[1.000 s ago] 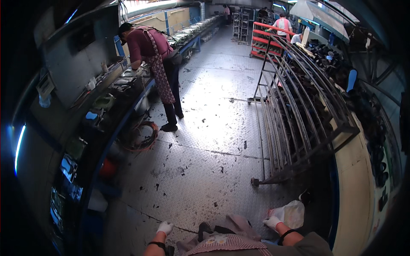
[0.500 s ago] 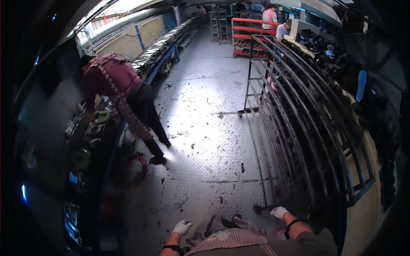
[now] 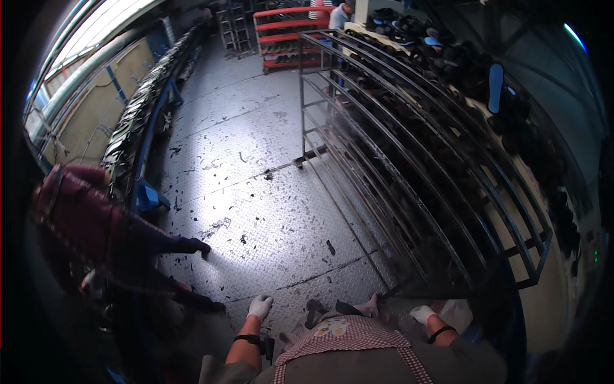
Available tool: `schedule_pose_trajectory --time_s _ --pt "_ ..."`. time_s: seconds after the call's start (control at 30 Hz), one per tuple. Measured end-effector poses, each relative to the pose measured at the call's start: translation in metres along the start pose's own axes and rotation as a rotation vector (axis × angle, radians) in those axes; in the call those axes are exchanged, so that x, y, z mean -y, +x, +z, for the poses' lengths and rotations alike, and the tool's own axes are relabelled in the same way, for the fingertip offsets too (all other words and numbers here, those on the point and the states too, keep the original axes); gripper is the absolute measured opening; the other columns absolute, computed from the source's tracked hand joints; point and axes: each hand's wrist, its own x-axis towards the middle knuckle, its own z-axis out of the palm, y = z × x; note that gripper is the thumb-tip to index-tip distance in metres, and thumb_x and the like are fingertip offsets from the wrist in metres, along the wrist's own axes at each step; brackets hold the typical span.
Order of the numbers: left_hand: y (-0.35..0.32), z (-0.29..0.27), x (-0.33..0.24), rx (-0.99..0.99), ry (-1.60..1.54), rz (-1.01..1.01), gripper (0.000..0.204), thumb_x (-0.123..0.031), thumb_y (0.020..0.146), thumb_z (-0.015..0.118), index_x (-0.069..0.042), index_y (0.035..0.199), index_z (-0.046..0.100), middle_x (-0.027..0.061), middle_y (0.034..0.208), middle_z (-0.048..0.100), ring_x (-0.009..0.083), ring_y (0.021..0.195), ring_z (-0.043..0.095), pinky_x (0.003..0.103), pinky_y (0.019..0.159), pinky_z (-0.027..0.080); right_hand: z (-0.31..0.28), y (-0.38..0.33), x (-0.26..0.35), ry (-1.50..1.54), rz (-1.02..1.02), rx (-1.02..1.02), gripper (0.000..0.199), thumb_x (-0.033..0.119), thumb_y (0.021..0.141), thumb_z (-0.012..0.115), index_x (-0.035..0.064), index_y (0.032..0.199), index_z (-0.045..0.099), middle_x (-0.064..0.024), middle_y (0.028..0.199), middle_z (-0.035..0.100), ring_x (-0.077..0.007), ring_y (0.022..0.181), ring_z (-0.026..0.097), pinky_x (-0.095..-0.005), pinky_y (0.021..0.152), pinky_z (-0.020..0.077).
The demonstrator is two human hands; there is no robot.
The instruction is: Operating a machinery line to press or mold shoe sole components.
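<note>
My left hand (image 3: 259, 307), in a white glove, hangs beside my checkered apron (image 3: 339, 336) over the metal floor. Its fingers look curled, with nothing visible in them. On the other side, my right hand (image 3: 422, 314), also gloved in white, is low beside the near end of a dark metal rack (image 3: 441, 240). A gap seems to separate that hand from the rack's lower bar, and its fingers are too dim to read. The long, barred rack stands in front of me to the right, with no shoes visible on its bars.
A co-worker in a maroon top (image 3: 80, 198) bends over at left, legs reaching into the aisle. A blue-framed conveyor line (image 3: 137, 128) runs along the left. A red shelf rack (image 3: 291, 27) holds shoes at the back. Dark shoes and a blue insole (image 3: 495, 88) cover the right bench.
My view has swung right, so the rack, red shelf and co-worker appear farther left. The rack looks nearer. Both my hands stay low at my sides.
</note>
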Motion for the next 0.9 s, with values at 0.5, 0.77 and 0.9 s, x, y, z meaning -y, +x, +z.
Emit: schedule_pose_trajectory --time_s 0.5,0.77,0.9 --pt "0.002 0.075 -0.061 0.235 0.117 0.024 0.042 -0.038 0.086 0.062 -0.005 0.110 0.071 0.0157 0.106 0.072 0.0288 0.101 0.067 0.037 0.089 0.050 -0.115 -0.097 0.007 0.870 0.251 -0.632 0.010 0.021 0.084 0.072 0.0152 0.078 0.068 0.0048 0.064 0.058 -0.0067 0.055 0.053 -0.0238 0.049 0.0409" --pt "-0.010 0.090 -0.084 0.230 0.227 0.029 0.044 -0.039 0.086 0.062 -0.005 0.112 0.070 0.0167 0.108 0.071 0.0298 0.103 0.067 0.037 0.089 0.050 -0.092 -0.024 -0.004 0.962 0.133 -0.598 0.011 0.020 0.085 0.073 0.0149 0.077 0.067 0.0062 0.063 0.055 -0.0054 0.054 0.050 -0.0236 0.049 0.0383" --pt "-0.012 0.106 -0.090 0.172 0.091 0.016 0.048 -0.040 0.086 0.061 -0.004 0.116 0.068 0.0169 0.112 0.069 0.0287 0.105 0.066 0.037 0.090 0.049 -0.105 0.001 0.006 0.749 -0.124 -0.834 0.013 0.012 0.080 0.076 0.0079 0.073 0.066 0.0048 0.062 0.056 -0.0066 0.053 0.051 -0.0248 0.049 0.0390"
